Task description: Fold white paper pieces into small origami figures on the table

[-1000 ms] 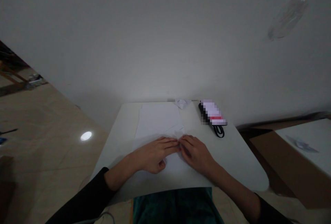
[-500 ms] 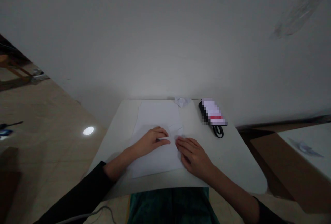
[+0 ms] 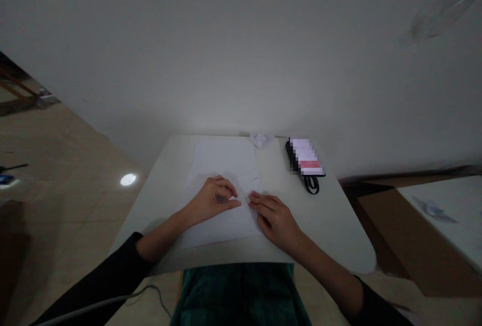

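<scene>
Here: both hands rest on folded paper at the desk

The folded white paper point(image 3: 220, 228) lies just left of the middle of the desk point(image 3: 324, 230), under both hands. A flat white sheet point(image 3: 224, 160) extends from it toward the far edge; whether they are one sheet or two cannot be told. The left hand point(image 3: 213, 200) rests on the paper in a half-curled grip, though whether it pinches the paper cannot be told. The right hand point(image 3: 273, 218) lies almost flat with its grip open, fingers together and tips on the paper, lifting nothing. The two hands sit just apart.

A crumpled paper scrap point(image 3: 259, 140) sits at the desk's far edge, just beside the flat sheet. Farther right lies a black case point(image 3: 297, 157) with a pixelated white and red label, a black cord point(image 3: 312, 184) looped at its near end, well apart from the right hand. Black sleeves point(image 3: 109, 260) cover both arms above the wrists.

The paper's near edge stops just short of the desk's near edge, with a teal cloth point(image 3: 237, 296) below it and a white cable point(image 3: 101, 306) under the left sleeve. A tiled floor point(image 3: 64, 205) shows past the left edge, a cardboard sheet point(image 3: 410, 235) past the right, and a white wall point(image 3: 241, 49) behind.
</scene>
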Tool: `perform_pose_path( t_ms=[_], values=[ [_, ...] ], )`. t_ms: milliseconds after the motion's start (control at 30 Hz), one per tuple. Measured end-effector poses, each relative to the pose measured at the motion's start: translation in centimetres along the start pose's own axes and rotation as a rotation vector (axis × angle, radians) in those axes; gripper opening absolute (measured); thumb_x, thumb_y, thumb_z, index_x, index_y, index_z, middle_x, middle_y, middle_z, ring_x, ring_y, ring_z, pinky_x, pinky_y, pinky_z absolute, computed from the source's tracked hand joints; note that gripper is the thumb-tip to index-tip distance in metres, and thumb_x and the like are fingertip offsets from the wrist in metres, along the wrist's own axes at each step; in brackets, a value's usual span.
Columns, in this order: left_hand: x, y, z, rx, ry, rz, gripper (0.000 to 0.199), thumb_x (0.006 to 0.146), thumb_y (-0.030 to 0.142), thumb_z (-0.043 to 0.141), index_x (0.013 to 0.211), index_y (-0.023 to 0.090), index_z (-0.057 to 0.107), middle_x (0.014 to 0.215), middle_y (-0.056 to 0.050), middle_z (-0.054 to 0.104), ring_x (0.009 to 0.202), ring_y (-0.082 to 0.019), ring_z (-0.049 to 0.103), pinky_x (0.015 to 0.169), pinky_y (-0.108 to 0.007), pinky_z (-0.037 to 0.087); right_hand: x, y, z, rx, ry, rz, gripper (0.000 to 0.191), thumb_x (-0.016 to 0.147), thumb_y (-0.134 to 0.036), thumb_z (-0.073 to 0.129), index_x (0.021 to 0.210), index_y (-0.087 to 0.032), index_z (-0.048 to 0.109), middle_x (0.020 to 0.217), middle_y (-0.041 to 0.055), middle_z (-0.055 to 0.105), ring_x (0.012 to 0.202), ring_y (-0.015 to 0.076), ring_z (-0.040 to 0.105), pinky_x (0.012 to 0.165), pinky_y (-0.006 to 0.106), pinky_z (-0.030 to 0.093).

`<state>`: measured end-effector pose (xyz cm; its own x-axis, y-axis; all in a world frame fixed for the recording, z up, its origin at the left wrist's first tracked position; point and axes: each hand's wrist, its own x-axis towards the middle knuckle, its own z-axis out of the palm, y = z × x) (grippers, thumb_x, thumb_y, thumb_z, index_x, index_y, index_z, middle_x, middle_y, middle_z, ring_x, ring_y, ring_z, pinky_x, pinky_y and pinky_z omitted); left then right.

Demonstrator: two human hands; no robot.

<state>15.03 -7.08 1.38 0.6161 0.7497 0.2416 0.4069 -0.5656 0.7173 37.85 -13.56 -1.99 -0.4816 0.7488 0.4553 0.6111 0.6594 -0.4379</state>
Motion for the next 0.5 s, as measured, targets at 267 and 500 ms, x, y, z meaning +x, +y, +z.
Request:
perform_pose_path(
  t_ms=[267,500],
  values=[
    [1.1,-1.6,0.7,-0.056,0.018,-0.216,0.028,0.076,0.041,0.073,0.067,0.016,0.068,0.081,-0.002,0.064,0.065,-0.012,0.056,0.06,-0.024,0.043,0.2,-0.3,-0.4,0.091,-0.038,0.046,0.038,0.084,-0.008,0.046,0.117,-0.019,0.063,0.123,0.0101,0.066,0.122,0.0196,0.058,0.103,0.042,0.045],
    [1.2,-1.4,0.8,-0.058,0.027,-0.206,0.03,0.075,0.041,0.073,0.067,0.014,0.067,0.079,-0.003,0.061,0.061,-0.01,0.052,0.057,-0.023,0.042,-0.4,-0.4,-0.1,0.005,-0.04,-0.03,0.04,0.084,-0.008,0.046,0.121,-0.014,0.06,0.129,0.0144,0.062,0.129,0.0211,0.051,0.106,0.043,0.043]
  ],
)
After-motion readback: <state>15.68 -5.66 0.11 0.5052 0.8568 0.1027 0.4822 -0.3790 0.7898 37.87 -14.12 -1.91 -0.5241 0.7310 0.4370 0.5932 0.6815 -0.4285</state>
